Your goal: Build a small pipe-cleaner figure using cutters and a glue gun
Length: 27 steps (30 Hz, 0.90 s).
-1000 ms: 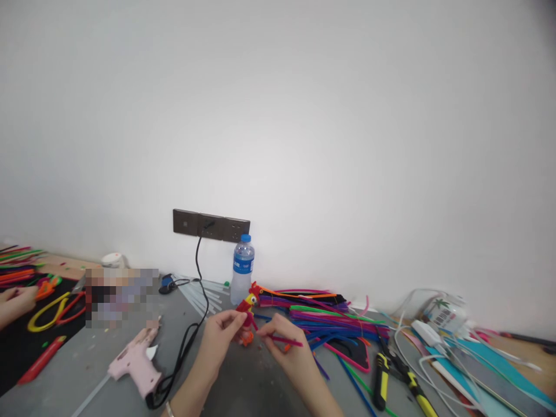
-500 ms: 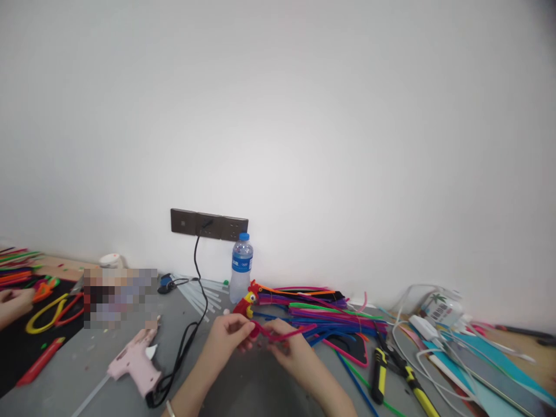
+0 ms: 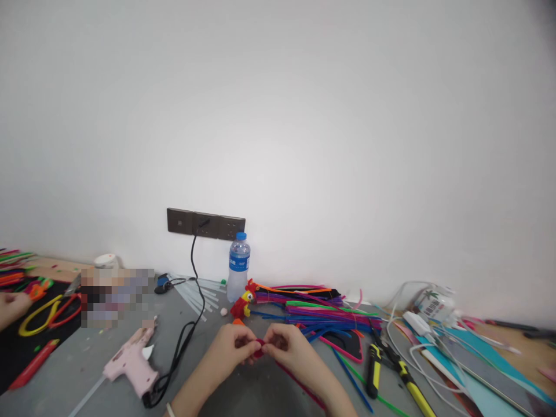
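Note:
My left hand (image 3: 230,352) and my right hand (image 3: 289,347) meet low in the middle over the grey table (image 3: 87,370), fingers pinched together on a red pipe cleaner (image 3: 259,347). Its free length trails down to the right under my right wrist. Just behind my hands stands a small red and yellow pipe-cleaner bird (image 3: 242,302), touched by neither hand.
A pile of coloured pipe cleaners (image 3: 321,310) lies behind right. A pink glue gun (image 3: 130,362) with a black cord lies left, a water bottle (image 3: 238,268) by the wall sockets. Yellow-handled pliers (image 3: 391,370) and cables lie right. Another person's hand (image 3: 11,306) works at far left.
My hands have drawn together and lower. The red pipe cleaner, earlier stretched out to the right, is now bunched between my fingertips. The bird figure is out of my left hand and stands alone.

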Tool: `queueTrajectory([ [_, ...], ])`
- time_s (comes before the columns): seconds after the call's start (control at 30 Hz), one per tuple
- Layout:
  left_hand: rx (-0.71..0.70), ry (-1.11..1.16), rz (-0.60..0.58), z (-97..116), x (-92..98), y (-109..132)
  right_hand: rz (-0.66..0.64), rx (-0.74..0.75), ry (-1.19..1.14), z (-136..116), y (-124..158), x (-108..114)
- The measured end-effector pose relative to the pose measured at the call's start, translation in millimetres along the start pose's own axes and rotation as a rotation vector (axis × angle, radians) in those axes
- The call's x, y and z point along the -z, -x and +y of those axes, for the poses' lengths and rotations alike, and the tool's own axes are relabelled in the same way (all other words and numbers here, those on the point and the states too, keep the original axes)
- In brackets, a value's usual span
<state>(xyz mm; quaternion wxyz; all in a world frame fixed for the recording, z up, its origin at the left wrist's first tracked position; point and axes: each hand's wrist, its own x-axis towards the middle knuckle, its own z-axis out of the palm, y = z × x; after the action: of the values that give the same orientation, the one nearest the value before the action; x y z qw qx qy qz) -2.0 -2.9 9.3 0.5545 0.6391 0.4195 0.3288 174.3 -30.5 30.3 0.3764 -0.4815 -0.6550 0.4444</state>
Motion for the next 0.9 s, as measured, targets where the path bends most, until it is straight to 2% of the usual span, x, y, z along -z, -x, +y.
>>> queueTrajectory([
  [0.13, -0.020, 0.063, -0.007, 2, 1.1, 1, 0.021, -0.053, -0.082, 0, -2, 2],
  [0.4, 0.031, 0.420, 0.084, -2, -2.2, -2, 0.020, -0.093, -0.332, 7, -13, -8],
  [0.63, 0.065, 0.381, 0.140, 2, 1.2, -1, 0.089, -0.087, -0.332, 4, -12, -4],
  [0.9, 0.056, 0.577, 0.183, 11, -3.5, 3, 0.028, -0.160, -0.421, -2, -7, -11],
])
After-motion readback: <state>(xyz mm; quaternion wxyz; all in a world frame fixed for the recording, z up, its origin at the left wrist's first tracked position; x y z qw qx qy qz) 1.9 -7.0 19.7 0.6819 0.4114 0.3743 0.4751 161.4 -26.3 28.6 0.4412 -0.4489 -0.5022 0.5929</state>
